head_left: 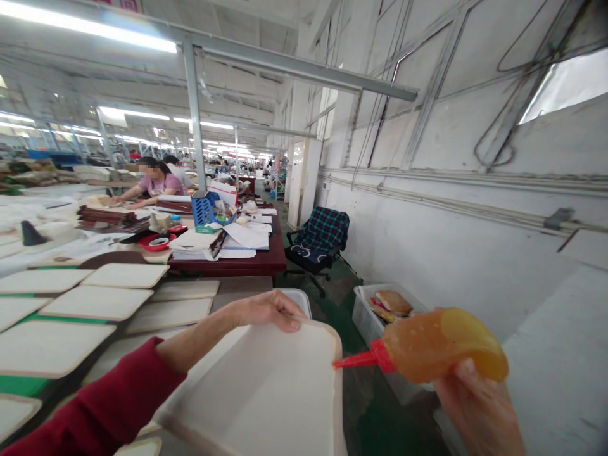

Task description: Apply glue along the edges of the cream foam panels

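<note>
My left hand (268, 310), in a red sleeve, grips the far edge of a flat cream panel with rounded corners (266, 392) and holds it up in front of me. My right hand (479, 411) is closed around an orange squeeze bottle of amber liquid (441, 345). The bottle lies sideways, and its red nozzle (354, 361) touches the panel's right edge.
Several similar cream panels (97, 303) lie in rows on the table at left. A dark red desk (228, 263) holds papers and a blue basket. A plaid chair (318, 240) and a clear bin (375, 313) stand by the white wall. A person in pink works far left.
</note>
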`<state>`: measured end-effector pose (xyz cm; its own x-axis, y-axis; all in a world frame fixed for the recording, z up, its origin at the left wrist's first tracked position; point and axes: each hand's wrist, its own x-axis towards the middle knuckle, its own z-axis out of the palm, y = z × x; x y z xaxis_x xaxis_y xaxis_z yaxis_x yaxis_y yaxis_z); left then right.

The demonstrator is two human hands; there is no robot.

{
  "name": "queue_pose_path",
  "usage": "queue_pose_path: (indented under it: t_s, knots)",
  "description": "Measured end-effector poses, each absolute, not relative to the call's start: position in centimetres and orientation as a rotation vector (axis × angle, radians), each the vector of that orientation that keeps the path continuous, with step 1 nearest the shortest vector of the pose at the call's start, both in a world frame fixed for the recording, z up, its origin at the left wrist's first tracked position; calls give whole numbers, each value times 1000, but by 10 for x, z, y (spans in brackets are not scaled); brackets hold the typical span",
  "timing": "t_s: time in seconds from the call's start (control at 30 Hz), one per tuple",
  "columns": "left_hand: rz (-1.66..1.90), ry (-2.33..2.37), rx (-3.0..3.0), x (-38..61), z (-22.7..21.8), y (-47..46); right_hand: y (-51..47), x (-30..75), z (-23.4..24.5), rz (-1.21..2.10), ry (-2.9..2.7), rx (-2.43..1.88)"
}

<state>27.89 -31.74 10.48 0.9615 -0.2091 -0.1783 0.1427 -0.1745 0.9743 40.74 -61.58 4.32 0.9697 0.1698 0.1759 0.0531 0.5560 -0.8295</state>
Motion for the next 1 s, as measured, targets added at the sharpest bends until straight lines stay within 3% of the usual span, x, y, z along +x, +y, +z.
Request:
queue_pose_path:
  t_s: [1.0]
  knots:
    - [-217, 77, 1562, 270, 88, -304, -621, 390, 34, 71, -395, -1055]
